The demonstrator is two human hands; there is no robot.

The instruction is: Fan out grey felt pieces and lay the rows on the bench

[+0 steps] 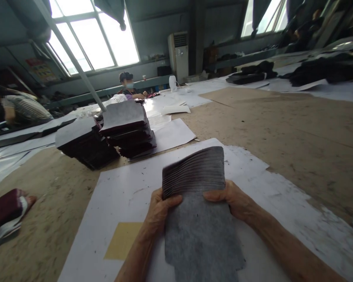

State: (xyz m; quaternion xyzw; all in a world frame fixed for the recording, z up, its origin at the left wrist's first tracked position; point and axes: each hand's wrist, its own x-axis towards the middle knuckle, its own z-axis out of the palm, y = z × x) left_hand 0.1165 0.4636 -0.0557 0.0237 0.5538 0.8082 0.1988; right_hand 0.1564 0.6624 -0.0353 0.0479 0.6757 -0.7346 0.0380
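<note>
A stack of grey cut fabric pieces (201,231) is held between my two hands over white paper. Its far end is bent up, so the layer edges fan out in many thin ridges. My left hand (161,207) grips the left side, thumb lying on top and fingers tucked underneath, out of sight. On the opposite side my right hand (231,197) grips in the same way, its thumb pointing inward. The near end of the stack runs out of the bottom of the view.
Two dark stacks of cut pieces, a left one (86,147) and a right one (129,129), stand ahead to the left. White paper (120,196) with a yellow patch (122,239) covers the brown table (282,125). A co-worker's sleeve (6,211) reaches in at left; other people sit farther back.
</note>
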